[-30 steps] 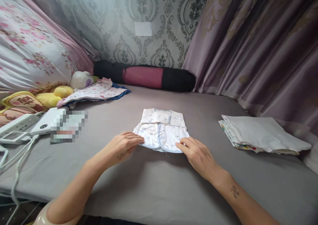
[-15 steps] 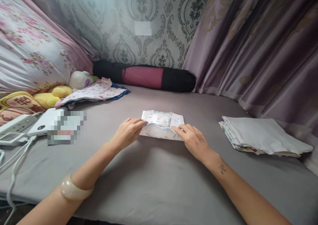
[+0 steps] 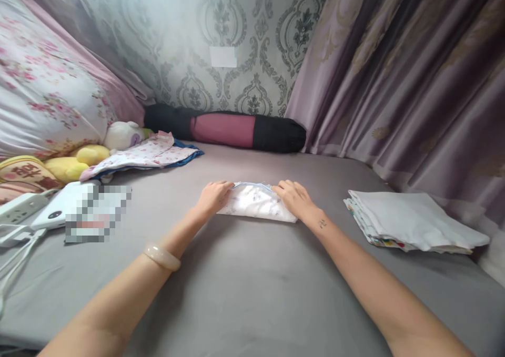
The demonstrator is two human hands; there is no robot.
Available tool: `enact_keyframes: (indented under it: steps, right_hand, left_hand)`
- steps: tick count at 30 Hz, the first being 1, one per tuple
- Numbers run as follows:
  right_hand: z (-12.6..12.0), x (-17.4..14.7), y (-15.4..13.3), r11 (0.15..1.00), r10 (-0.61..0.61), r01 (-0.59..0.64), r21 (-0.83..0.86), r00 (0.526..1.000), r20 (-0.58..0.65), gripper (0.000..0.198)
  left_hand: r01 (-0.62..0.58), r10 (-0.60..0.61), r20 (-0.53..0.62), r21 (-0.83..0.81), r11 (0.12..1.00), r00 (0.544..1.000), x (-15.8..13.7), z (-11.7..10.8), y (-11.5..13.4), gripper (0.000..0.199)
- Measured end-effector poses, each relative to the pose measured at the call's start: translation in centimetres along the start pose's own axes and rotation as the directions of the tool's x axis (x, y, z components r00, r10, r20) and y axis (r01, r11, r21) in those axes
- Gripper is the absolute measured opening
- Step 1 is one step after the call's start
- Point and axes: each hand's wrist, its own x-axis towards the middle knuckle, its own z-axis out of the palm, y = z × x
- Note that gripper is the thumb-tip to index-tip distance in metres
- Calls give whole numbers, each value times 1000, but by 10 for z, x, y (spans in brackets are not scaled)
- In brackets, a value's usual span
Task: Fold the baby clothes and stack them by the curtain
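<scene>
A white garment (image 3: 256,202) with a small print and pale blue trim lies folded into a flat strip at the middle of the bed. My left hand (image 3: 216,195) grips its far left corner, the fingers curled over the blue-trimmed edge. At the opposite end, my right hand (image 3: 294,195) is closed on the far right corner of the same garment. Both sets of fingertips are partly hidden behind the cloth. A pale bangle (image 3: 162,257) circles my left forearm.
A folded stack of white cloths (image 3: 418,220) lies to the right. On the left are a printed garment (image 3: 145,157), yellow plush toys (image 3: 79,162), a power strip (image 3: 19,207) with cables and a white device (image 3: 59,207). A black and maroon bolster (image 3: 224,130) lies along the wall.
Both hands have moved away from me with the garment's trimmed near edge, folding it over toward the far side. The inner layers seen before are now covered.
</scene>
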Motion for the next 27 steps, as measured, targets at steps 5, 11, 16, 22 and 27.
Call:
enact_keyframes:
  steps: [5,11,16,22,27]
  right_hand:
    - [9,13,8,999,27,-29,32,998,63,32]
    - [16,18,17,971,129,-144,193,988,87,28]
    - [37,18,20,852,341,-355,385,934,107,31]
    - [55,19,19,630,595,-589,506,785,173,39]
    - [53,13,24,468,677,-639,611,703,216,47]
  left_hand:
    - [32,-32,-4,-12,999,999,12,9,-4,37]
    - [56,-59,-38,-66,996,998,20,22,-10,34]
    - [149,-181,-134,-219,964,974,22,38,-16,34]
    - [250,-323,-141,-382,890,936,25,46,-19,32]
    - [344,-444,-109,-481,807,890,28,45,-19,32]
